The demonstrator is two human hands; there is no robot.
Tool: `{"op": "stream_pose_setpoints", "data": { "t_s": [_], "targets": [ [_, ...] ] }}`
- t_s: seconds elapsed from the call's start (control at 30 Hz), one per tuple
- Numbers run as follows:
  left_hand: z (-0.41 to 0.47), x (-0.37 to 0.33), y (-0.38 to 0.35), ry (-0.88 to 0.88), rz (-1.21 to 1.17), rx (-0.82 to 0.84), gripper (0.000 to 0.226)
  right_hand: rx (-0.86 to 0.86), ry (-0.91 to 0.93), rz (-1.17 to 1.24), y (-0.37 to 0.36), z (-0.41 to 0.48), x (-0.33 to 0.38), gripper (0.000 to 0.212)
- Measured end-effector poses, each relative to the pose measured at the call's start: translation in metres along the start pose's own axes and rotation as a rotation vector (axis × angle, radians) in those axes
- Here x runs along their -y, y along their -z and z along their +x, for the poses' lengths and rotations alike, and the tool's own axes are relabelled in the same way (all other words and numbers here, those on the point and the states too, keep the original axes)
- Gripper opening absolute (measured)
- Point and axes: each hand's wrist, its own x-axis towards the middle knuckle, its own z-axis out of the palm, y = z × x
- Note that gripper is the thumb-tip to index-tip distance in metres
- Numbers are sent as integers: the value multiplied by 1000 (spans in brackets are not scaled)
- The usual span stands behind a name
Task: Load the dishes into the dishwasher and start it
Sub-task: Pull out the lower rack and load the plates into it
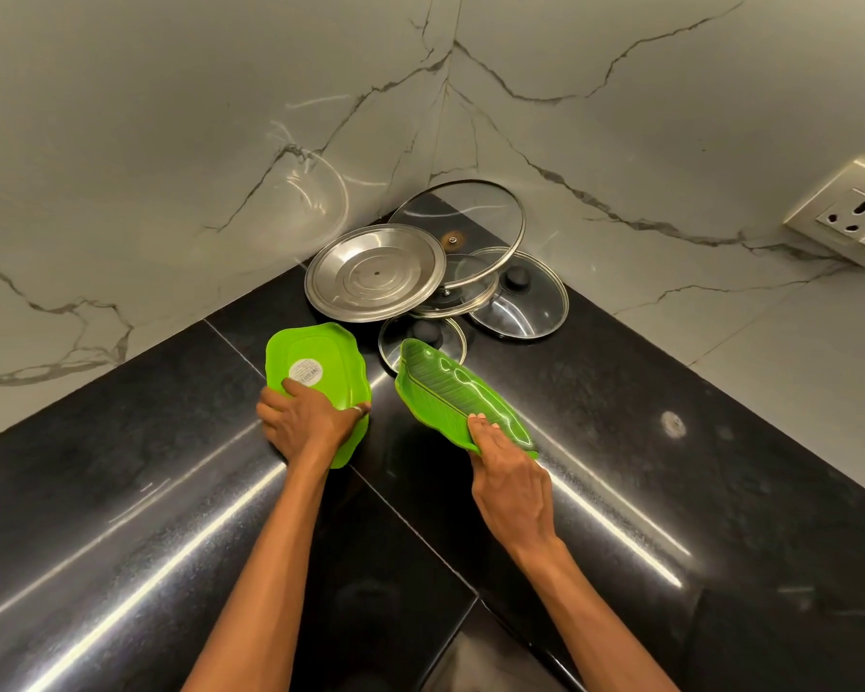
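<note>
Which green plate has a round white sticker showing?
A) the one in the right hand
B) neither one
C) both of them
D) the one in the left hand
D: the sticker sits on the upturned bottom of the green plate that the left hand holds, while the leaf-patterned plate in the right hand shows none.

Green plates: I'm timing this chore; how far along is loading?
Nothing looks loaded; no dishwasher in view. In hand: the left hand grips the upturned green plate, the right hand the leaf-shaped green plate. Left: the steel lid and glass lids piled in the counter corner, then starting it.
</note>
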Motion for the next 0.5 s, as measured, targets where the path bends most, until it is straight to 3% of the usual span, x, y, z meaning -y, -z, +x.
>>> {"op": "stream_pose_setpoints", "data": {
  "t_s": [0.13, 0.33, 0.5],
  "targets": [
    [-1, -14, -8, -51, 120, 145, 157, -2, -10, 2, 0, 0, 3, 52],
    [9, -24, -3, -23, 114, 74, 144, -51, 0, 31, 5, 4, 1, 52],
    [11, -28, 1, -41, 195, 111, 144, -50, 4, 55, 6, 6, 5, 52]
  ]
}}
